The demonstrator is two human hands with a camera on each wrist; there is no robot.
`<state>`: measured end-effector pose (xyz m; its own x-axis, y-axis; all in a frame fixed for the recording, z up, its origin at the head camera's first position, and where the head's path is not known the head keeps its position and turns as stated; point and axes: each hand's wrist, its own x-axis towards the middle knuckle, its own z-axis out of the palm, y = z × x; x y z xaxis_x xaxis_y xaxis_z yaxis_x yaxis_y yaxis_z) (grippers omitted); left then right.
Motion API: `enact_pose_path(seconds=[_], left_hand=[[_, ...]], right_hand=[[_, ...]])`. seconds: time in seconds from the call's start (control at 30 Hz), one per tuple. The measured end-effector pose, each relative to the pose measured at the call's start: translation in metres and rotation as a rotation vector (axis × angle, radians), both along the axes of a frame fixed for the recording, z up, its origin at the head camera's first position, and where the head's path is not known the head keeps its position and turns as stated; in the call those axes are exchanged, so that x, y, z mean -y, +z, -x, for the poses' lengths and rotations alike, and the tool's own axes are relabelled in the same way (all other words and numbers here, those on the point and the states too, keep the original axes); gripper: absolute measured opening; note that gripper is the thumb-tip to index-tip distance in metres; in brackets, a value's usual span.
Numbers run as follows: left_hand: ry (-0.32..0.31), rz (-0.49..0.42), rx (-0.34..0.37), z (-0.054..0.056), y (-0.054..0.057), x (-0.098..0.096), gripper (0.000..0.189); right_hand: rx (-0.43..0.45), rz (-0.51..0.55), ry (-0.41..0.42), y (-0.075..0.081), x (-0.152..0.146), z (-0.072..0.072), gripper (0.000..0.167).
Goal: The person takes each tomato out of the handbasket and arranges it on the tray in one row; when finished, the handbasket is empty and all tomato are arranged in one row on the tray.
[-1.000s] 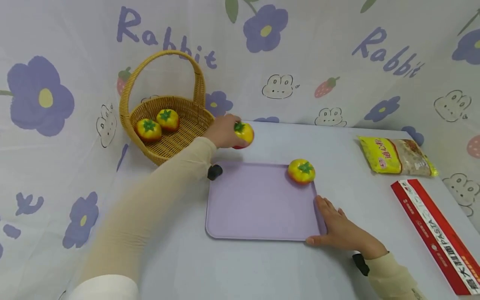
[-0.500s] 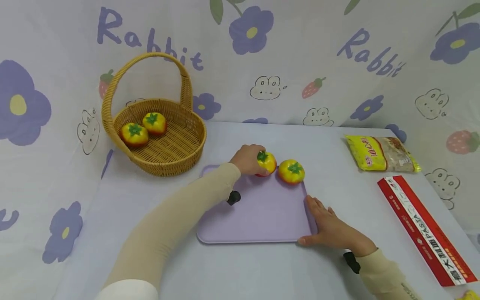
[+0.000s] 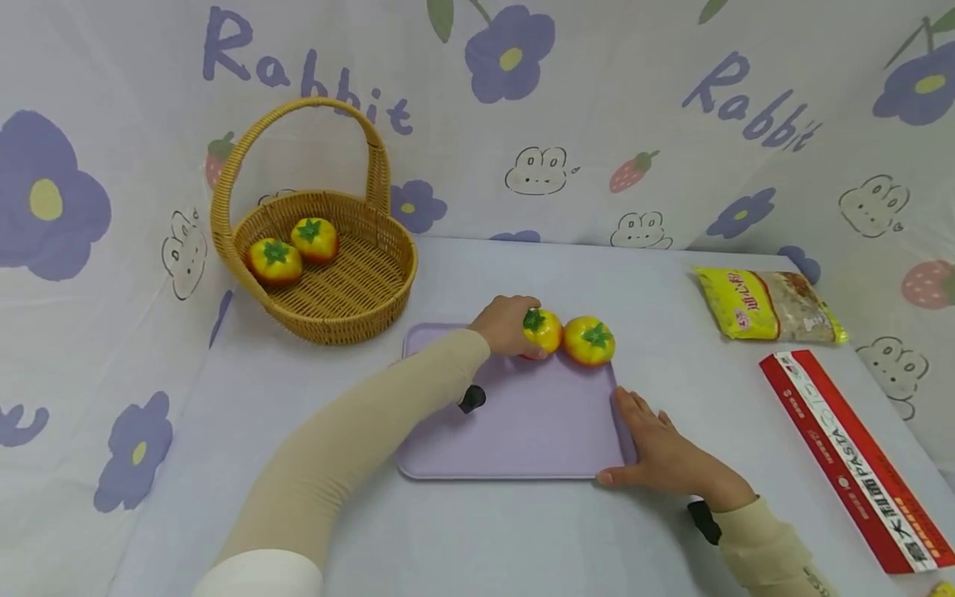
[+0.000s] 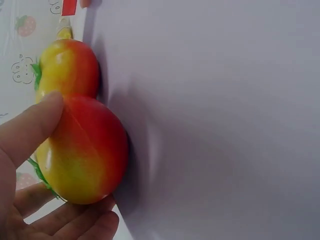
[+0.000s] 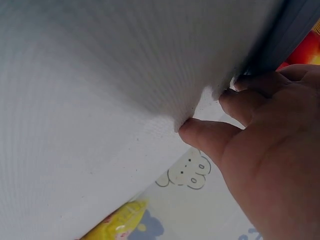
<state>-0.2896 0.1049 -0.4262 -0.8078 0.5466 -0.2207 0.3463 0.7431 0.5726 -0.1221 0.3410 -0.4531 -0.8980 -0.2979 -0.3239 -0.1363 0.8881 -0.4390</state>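
My left hand (image 3: 507,326) grips a yellow-and-red persimmon (image 4: 87,150) with a green leafy top, thumb on one side and fingers beneath it in the left wrist view. It is at the far side of the lilac tray (image 3: 515,439), side by side with a second persimmon (image 3: 589,341) in the tray's far right corner. At the tray's right edge rests my right hand (image 3: 667,456), fingers spread along the rim and thumb at the near corner. In the right wrist view the fingertips of this right hand (image 5: 270,120) meet the white table surface beside the tray.
A wicker basket (image 3: 336,330) with a tall handle stands at the back left, holding two more persimmons (image 3: 274,262). On the right lie a yellow food packet (image 3: 768,305) and a long red pasta box (image 3: 850,456). A printed cloth (image 3: 448,108) hangs behind.
My left hand has carried the persimmon from beside the basket, rightward and nearer, to the tray's far side next to the other one. The right hand keeps its place at the tray edge.
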Motion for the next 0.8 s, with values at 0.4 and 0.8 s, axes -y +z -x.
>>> enact_pose_path(seconds=[0.4,0.8], left_hand=[[-0.025,-0.008,0.023,0.004,0.003,0.011,0.096],[0.27,-0.074,-0.091,0.05,0.047,0.096,0.081]], right_hand=[[-0.001,0.005,-0.006,-0.001,0.0,0.0,0.125],[0.023,0.001,-0.009,-0.002,0.0,0.001,0.126]])
